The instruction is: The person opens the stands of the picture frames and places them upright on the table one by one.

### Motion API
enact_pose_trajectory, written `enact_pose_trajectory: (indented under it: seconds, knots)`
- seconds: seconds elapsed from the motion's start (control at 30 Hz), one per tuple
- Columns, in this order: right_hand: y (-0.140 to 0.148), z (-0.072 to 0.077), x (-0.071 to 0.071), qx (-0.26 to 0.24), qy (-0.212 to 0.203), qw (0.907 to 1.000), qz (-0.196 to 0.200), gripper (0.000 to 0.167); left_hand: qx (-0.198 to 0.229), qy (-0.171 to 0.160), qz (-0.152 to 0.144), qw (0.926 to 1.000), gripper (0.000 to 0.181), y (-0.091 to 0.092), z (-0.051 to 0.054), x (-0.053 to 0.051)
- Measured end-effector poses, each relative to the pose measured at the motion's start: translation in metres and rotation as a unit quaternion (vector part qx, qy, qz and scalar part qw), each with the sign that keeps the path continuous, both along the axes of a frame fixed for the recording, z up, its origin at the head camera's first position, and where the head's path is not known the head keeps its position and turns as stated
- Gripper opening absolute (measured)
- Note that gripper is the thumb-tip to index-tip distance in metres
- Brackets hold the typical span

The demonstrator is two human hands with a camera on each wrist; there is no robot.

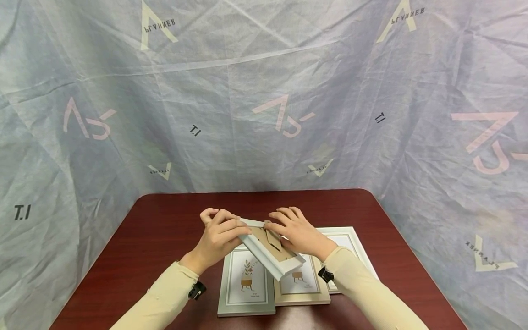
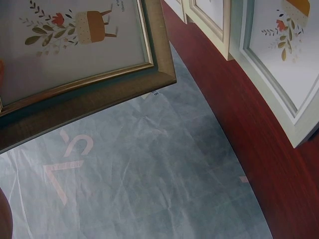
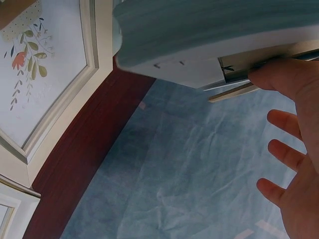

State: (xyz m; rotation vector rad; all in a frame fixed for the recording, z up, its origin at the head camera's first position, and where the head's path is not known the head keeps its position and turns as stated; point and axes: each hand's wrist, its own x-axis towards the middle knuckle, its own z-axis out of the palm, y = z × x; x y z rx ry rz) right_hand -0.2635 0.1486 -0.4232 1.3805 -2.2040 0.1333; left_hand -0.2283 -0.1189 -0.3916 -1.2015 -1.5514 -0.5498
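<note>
Above the table, a picture frame (image 1: pixel 268 263) is held tilted, its brown backing and fold-out stand (image 1: pixel 273 239) facing up. My left hand (image 1: pixel 220 236) grips its left end. In the left wrist view, the front of this picture frame (image 2: pixel 94 94) shows a gold-brown border round a potted-plant print. My right hand (image 1: pixel 298 231) is over the backing, thumb and forefinger pinching the stand, which is lifted slightly off the backing. The right wrist view shows the thumb (image 3: pixel 286 77) at the backing's edge and the other fingers spread away. The forefinger's tip is hidden there.
Under the held one, a pale green frame (image 1: pixel 246 309), a cream frame (image 1: pixel 303 300) and a white frame (image 1: pixel 359 240) lie face up, partly overlapping, on the dark red table (image 1: pixel 165 238). A grey printed cloth (image 1: pixel 231 91) hangs behind and at the sides.
</note>
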Motion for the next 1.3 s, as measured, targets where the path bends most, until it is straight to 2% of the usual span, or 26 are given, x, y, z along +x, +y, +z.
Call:
enact_pose_trajectory:
  seconds: [0.37,0.8,1.3]
  knots:
    - [-0.0010,-0.0031,-0.0013,-0.003,0.010,0.9999,0.002,0.058,-0.003,0.002,0.005,1.0000,0.022,-0.0009,-0.0001,0.0000]
    - [0.0007,-0.0007,0.0009,-0.003,0.000,1.0000,-0.001,0.056,0.002,0.009,0.009,0.9999,0.021,-0.0018,-0.0017,0.0006]
    - [0.0054,0.0019,-0.0006,-0.011,0.022,0.9996,-0.011,0.054,0.000,0.003,0.010,0.9999,0.020,-0.0030,-0.0041,0.0018]
